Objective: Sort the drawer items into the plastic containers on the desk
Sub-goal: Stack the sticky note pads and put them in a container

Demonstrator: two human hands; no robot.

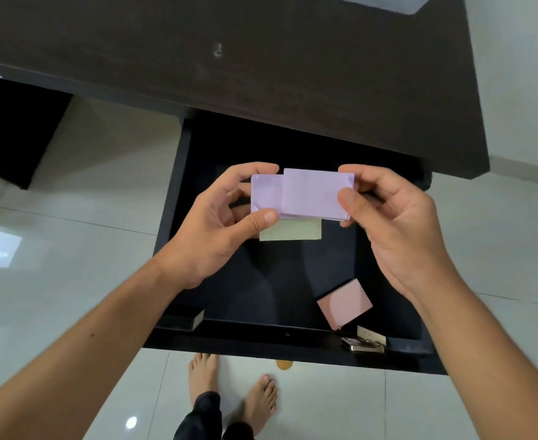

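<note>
Two hands over open drawer [179, 192]: left hand [217, 233] and right hand [397, 230], fingers closed on opposite ends of purple notes [305, 195]. Drawer holds yellow notes [290, 230], pink notes [345, 303]. Container [385, 3] on worktop [261, 58], far edge.

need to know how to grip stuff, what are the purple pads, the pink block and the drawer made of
The two purple rectangular pads held in both hands look like stacked paper, probably sticky notes: matte faces, thin layered lower edge. The pink square block in the drawer looks the same, with one corner curling. The black open drawer seems a dark laminated board, smooth and faintly reflective; wood or composite cannot be told.
</note>
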